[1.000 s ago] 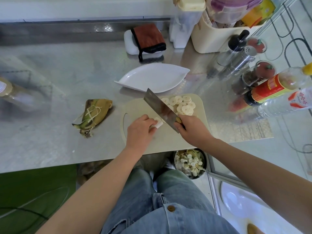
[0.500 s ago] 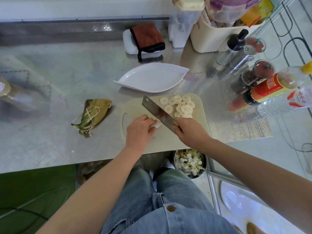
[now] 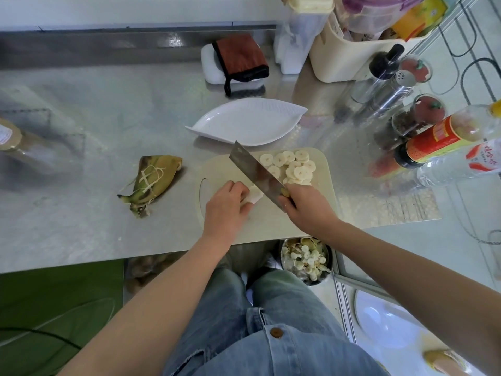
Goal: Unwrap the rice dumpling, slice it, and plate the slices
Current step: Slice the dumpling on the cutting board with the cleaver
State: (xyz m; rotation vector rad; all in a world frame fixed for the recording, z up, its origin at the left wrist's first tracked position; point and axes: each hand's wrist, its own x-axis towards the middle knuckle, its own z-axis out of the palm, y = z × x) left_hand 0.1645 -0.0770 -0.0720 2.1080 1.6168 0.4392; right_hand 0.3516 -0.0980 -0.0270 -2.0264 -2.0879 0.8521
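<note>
left hand pinches dumpling stub on cutting board — right hand grips knife, blade beside stub, slices behind it.

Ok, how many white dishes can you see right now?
2. One leaf-shaped plate lies on the counter just beyond the cutting board; a second white dish sits at lower right, below counter level, partly hidden by the right forearm. More may be out of view.

cleaver lifted again, dumpling stub exposed
</note>
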